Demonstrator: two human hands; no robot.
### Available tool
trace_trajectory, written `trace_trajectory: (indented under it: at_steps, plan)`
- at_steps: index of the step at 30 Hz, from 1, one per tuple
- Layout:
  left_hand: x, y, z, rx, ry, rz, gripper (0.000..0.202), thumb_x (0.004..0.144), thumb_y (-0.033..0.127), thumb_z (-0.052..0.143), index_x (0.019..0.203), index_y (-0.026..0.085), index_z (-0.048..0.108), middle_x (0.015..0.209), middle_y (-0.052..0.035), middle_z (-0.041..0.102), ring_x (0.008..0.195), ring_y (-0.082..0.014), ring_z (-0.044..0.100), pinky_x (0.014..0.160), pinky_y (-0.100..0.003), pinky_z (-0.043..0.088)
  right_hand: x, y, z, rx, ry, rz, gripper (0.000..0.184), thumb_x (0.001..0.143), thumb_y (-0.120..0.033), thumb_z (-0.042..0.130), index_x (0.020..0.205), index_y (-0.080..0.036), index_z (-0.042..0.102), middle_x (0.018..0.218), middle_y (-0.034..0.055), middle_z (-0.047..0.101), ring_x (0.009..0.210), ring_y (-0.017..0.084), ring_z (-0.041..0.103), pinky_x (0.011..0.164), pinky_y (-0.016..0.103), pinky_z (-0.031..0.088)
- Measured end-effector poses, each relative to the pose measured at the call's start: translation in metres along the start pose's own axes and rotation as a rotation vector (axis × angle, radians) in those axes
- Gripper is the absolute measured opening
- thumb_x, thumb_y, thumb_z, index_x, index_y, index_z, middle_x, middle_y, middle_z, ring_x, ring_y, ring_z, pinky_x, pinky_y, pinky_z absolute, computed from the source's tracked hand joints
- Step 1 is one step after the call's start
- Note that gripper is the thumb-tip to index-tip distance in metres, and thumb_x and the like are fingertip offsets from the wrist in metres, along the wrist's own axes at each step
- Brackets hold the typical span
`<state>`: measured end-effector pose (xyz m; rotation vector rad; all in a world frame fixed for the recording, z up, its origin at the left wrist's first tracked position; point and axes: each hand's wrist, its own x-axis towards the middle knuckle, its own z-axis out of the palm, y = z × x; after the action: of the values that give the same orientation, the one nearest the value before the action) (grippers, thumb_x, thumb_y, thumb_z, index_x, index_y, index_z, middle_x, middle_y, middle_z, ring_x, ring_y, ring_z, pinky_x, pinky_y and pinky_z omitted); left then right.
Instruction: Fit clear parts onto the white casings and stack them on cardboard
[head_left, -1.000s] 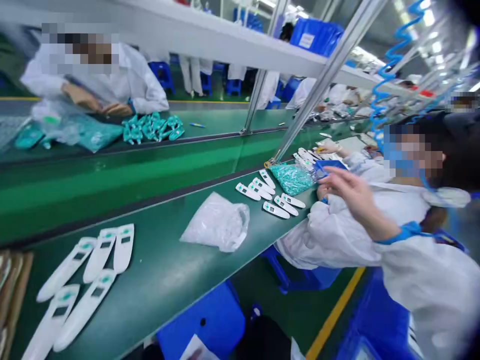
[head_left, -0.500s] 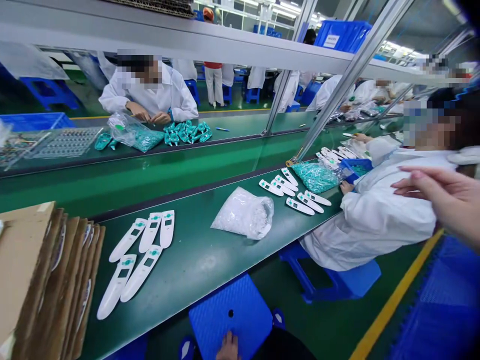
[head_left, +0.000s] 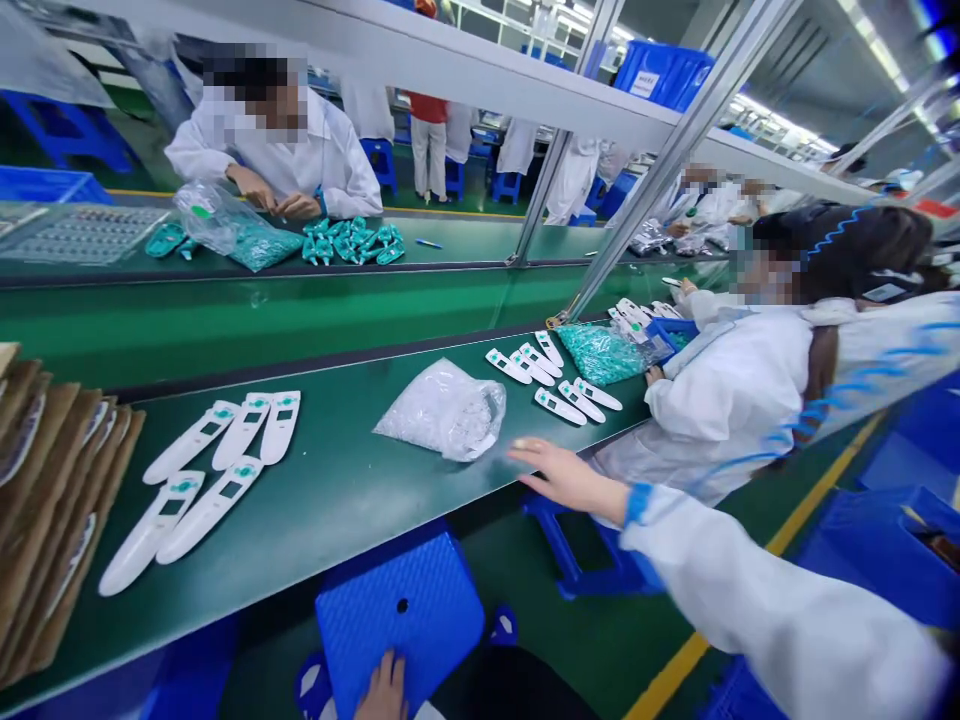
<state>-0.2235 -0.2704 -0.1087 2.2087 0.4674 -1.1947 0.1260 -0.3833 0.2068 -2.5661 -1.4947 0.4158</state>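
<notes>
My right hand (head_left: 568, 478), in a white sleeve with a blue cuff, lies open with its fingers spread at the near edge of the green workbench (head_left: 337, 490). It is nearest to a clear plastic bag of small white parts (head_left: 442, 410). At the bottom of the view my left hand (head_left: 382, 688) rests against a blue plastic stool (head_left: 397, 615), its grip hard to make out. Several white device casings with teal tops (head_left: 240, 430) lie on the bench to the left. More of them (head_left: 559, 405) lie beyond the bag.
A seated co-worker in a white coat (head_left: 735, 385) works at the bench beside a bag of teal parts (head_left: 600, 352). Stacked cardboard sheets (head_left: 45, 490) stand at the left. Beyond a green conveyor (head_left: 262, 315), another co-worker (head_left: 277, 150) handles teal parts. Metal posts (head_left: 671, 170) rise from the bench.
My right hand has moved from the right side of the view down to the bench edge. The camera has turned, shifting the whole scene, and my left hand has stayed at the stool.
</notes>
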Motion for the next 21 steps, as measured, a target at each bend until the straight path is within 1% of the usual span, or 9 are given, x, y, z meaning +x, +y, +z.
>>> trace_trajectory:
  at_steps: [2,3,5,7,10,13,15,17,21]
  plan:
    - [-0.004,0.007,0.008,-0.019,0.016,-0.028,0.075,0.086,0.011,0.055,0.159,0.022,0.040,0.172,-0.0086,0.017,0.154,-0.0254,0.031,0.118,-0.035,0.038,0.039,0.003,0.031,-0.046,-0.011,-0.117,0.042,0.096,-0.026,0.067,0.138,-0.024,0.063,0.153,0.0108,0.053,0.143,0.029,0.049,0.118,0.049,0.044]
    - [-0.008,0.011,0.012,-0.034,0.023,-0.042,0.077,0.085,0.009,0.053,0.160,0.021,0.037,0.173,-0.0082,0.014,0.154,-0.0245,0.031,0.116,-0.035,0.040,0.055,0.007,0.042,-0.068,-0.016,-0.162,0.044,0.096,-0.026,0.068,0.140,-0.022,0.060,0.155,0.0127,0.051,0.144,0.030,0.047,0.118,0.052,0.043]
    - [-0.016,0.017,0.021,-0.075,0.034,-0.066,0.077,0.086,0.007,0.051,0.161,0.019,0.034,0.173,-0.0099,0.009,0.155,-0.0237,0.029,0.116,-0.035,0.041,0.079,0.016,0.054,-0.106,-0.022,-0.233,0.039,0.098,-0.026,0.067,0.136,-0.020,0.061,0.152,0.0135,0.053,0.139,0.030,0.051,0.115,0.054,0.045]
    - [-0.024,0.022,0.028,-0.122,0.042,-0.083,0.073,0.090,0.009,0.054,0.160,0.016,0.034,0.173,-0.0130,0.009,0.157,-0.0258,0.025,0.120,-0.040,0.038,0.093,0.030,0.054,-0.137,-0.022,-0.280,0.029,0.101,-0.027,0.063,0.129,-0.020,0.065,0.144,0.0118,0.059,0.132,0.027,0.057,0.111,0.053,0.049]
    - [-0.029,0.025,0.029,-0.185,0.057,-0.088,0.067,0.094,0.015,0.061,0.157,0.016,0.038,0.172,-0.0145,0.013,0.156,-0.0324,0.024,0.123,-0.053,0.032,0.101,0.055,0.040,-0.188,-0.012,-0.316,0.025,0.102,-0.029,0.062,0.124,-0.019,0.067,0.134,0.0101,0.064,0.124,0.025,0.062,0.108,0.051,0.052]
    - [-0.020,0.025,0.016,-0.233,0.084,-0.064,0.066,0.095,0.022,0.066,0.156,0.020,0.040,0.171,-0.0133,0.016,0.154,-0.0367,0.026,0.121,-0.060,0.032,0.100,0.082,0.015,-0.260,0.008,-0.303,0.026,0.102,-0.031,0.062,0.125,-0.019,0.067,0.130,0.0097,0.067,0.121,0.024,0.064,0.107,0.051,0.052]
    - [-0.009,0.025,0.001,-0.258,0.106,-0.037,0.065,0.095,0.024,0.068,0.154,0.022,0.042,0.170,-0.0126,0.019,0.153,-0.0377,0.027,0.120,-0.062,0.033,0.097,0.102,-0.003,-0.315,0.030,-0.267,0.027,0.102,-0.033,0.062,0.124,-0.019,0.068,0.128,0.0099,0.068,0.121,0.024,0.065,0.109,0.052,0.050]
    - [0.003,0.024,-0.015,-0.282,0.119,-0.019,0.061,0.094,0.027,0.070,0.151,0.021,0.046,0.167,-0.0127,0.027,0.151,-0.0374,0.030,0.120,-0.062,0.033,0.091,0.121,-0.020,-0.364,0.051,-0.221,0.028,0.102,-0.034,0.063,0.125,-0.018,0.068,0.128,0.0105,0.069,0.121,0.025,0.065,0.109,0.053,0.049]
    - [0.022,0.025,-0.040,-0.344,0.109,0.006,0.048,0.096,0.035,0.068,0.139,0.018,0.056,0.149,-0.0129,0.051,0.138,-0.0331,0.049,0.114,-0.057,0.042,0.081,0.156,-0.037,-0.420,0.064,-0.113,0.026,0.102,-0.032,0.063,0.123,-0.017,0.067,0.127,0.0100,0.068,0.118,0.024,0.065,0.107,0.052,0.051]
